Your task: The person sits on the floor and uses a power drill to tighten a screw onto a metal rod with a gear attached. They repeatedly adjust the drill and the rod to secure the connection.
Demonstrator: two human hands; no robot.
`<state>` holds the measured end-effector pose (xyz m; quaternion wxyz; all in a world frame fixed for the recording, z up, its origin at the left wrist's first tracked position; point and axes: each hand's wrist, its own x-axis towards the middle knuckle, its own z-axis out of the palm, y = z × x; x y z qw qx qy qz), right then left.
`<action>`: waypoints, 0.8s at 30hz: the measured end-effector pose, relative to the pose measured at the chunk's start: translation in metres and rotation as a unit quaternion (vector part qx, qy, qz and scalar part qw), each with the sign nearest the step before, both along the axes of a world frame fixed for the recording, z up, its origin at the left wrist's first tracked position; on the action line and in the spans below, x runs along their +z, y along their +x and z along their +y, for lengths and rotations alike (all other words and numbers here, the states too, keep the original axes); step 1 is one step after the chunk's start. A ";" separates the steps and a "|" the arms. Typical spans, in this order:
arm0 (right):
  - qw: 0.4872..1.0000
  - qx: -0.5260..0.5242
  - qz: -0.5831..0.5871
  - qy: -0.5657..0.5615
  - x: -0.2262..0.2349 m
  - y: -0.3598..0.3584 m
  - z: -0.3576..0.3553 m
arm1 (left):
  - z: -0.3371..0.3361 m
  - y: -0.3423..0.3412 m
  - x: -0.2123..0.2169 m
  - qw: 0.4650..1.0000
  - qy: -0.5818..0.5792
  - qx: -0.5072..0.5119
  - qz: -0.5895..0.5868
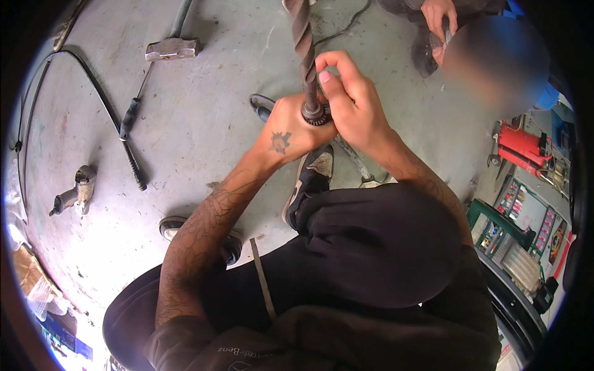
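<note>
A large spiral twist drill bit points away from me, its shank set in a toothed metal drill chuck. My left hand is closed around the chuck, and the body of the tool below is hidden by my hands. Against the chuck's right side sits the small toothed head of a chuck key. The key's handle is hidden in my right hand, whose lower fingers are curled. Its index finger and thumb rise beside the bit, bent and slightly apart.
On the grey floor at left lie a sledgehammer, a screwdriver, a black hose and a pistol-shaped tool. A co-worker's hand is at far right. A red wheeled machine and a green tool case stand right.
</note>
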<state>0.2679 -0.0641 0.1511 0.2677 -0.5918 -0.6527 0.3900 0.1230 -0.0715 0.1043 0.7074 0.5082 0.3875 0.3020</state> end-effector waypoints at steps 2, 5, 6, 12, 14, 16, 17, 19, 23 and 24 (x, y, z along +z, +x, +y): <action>1.000 -0.008 0.004 0.000 -0.004 0.004 0.003 | -0.004 0.005 -0.006 1.000 -0.011 0.019 -0.013; 0.999 -0.014 0.023 0.029 -0.007 0.005 0.003 | -0.011 0.016 -0.018 0.998 0.020 0.058 -0.007; 0.999 -0.014 0.032 0.042 -0.008 0.006 0.002 | -0.012 0.021 -0.021 0.997 0.038 0.073 -0.001; 0.997 -0.024 0.064 -0.041 -0.016 0.031 -0.007 | -0.025 0.054 -0.026 0.974 0.145 0.149 0.092; 0.992 -0.029 0.079 -0.091 -0.017 0.040 -0.013 | -0.032 0.067 -0.040 0.953 0.217 0.179 0.110; 0.992 -0.016 0.051 -0.116 -0.023 0.058 -0.017 | -0.037 0.076 -0.047 0.934 0.271 0.197 0.123; 0.990 -0.020 0.016 -0.138 -0.024 0.065 -0.021 | -0.046 0.081 -0.048 0.943 0.249 0.193 0.111; 0.976 -0.059 -0.039 -0.205 -0.024 0.070 -0.027 | -0.053 0.089 -0.053 0.935 0.274 0.193 0.117; 0.932 -0.017 -0.208 -0.296 -0.029 0.081 -0.031 | -0.066 0.096 -0.072 0.914 0.352 0.141 0.146; 0.910 0.013 -0.268 -0.315 -0.031 0.082 -0.032 | -0.070 0.095 -0.080 0.905 0.377 0.122 0.156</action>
